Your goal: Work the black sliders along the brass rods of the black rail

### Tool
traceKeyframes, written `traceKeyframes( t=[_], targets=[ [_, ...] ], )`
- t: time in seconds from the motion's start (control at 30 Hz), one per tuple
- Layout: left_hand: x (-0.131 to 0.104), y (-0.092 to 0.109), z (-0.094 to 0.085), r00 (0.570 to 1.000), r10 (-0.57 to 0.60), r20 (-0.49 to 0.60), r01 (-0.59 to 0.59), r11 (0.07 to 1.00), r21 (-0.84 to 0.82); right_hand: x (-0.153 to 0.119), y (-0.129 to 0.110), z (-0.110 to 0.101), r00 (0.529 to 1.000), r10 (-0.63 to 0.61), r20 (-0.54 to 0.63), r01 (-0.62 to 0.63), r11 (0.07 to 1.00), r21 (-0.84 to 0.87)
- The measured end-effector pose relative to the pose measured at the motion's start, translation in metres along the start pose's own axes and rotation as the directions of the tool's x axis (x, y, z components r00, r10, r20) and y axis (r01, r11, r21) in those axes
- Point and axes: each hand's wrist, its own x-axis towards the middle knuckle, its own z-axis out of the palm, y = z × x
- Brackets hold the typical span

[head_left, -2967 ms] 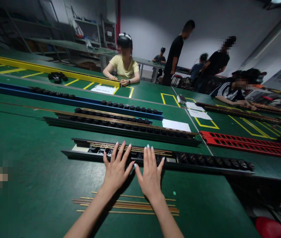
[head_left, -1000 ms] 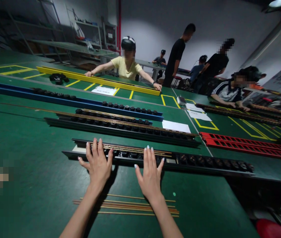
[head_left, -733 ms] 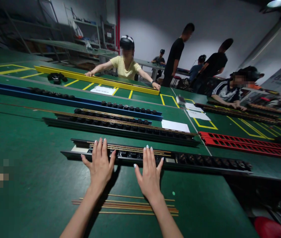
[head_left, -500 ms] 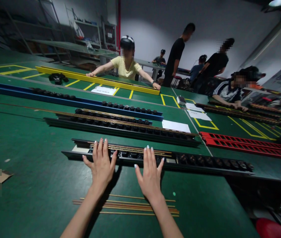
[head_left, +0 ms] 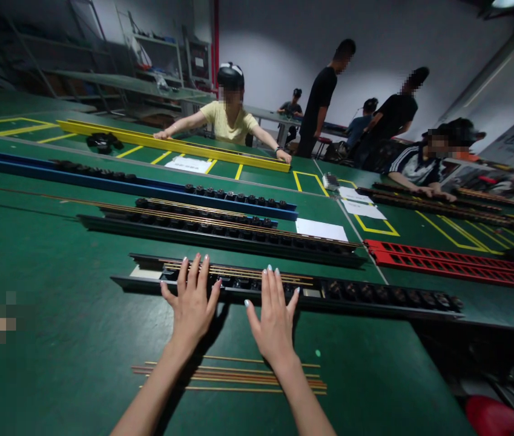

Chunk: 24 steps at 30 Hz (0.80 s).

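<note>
A long black channel [head_left: 388, 308] lies across the green table in front of me, filled with a row of black parts [head_left: 375, 292]. Thin brass-coloured rods [head_left: 295, 279] rest along the top of its left half. My left hand [head_left: 193, 303] is spread over the rods near the channel's left end, fingertips on or just above them. Further right, my right hand [head_left: 273, 318] lies over the same channel with fingers stretched out. Neither hand grips anything. Several loose rods [head_left: 233, 375] lie on the table below my hands, partly hidden by my forearms.
Beyond lie another black channel [head_left: 220, 238] with rods, a blue channel [head_left: 148, 188] and a white paper [head_left: 321, 229]. Red slotted rails [head_left: 456, 269] are at right. Across the table a person [head_left: 233, 121] holds a yellow channel [head_left: 175, 145]. A red stool [head_left: 502, 416] stands lower right.
My left hand has slid a little to the right along the rods. My right hand stays in nearly the same place.
</note>
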Motion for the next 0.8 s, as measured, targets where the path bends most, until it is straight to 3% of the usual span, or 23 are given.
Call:
traceKeyframes(
  t=[0.37,0.57,0.8],
  targets=[
    [-0.006,0.008,0.003,0.998,0.051,0.034,-0.051,0.999,-0.008,0.001,0.000,-0.001,1.000,0.004,-0.007,-0.004,1.000,0.013],
    [-0.008,0.012,0.002,0.997,0.074,-0.002,-0.074,0.997,0.004,0.000,0.000,-0.001,1.000,0.005,0.004,-0.005,1.000,0.007],
    [-0.010,0.014,0.008,0.988,0.147,0.055,-0.148,0.989,0.023,0.000,0.000,0.001,1.000,-0.007,-0.010,0.007,1.000,0.005]
  ],
)
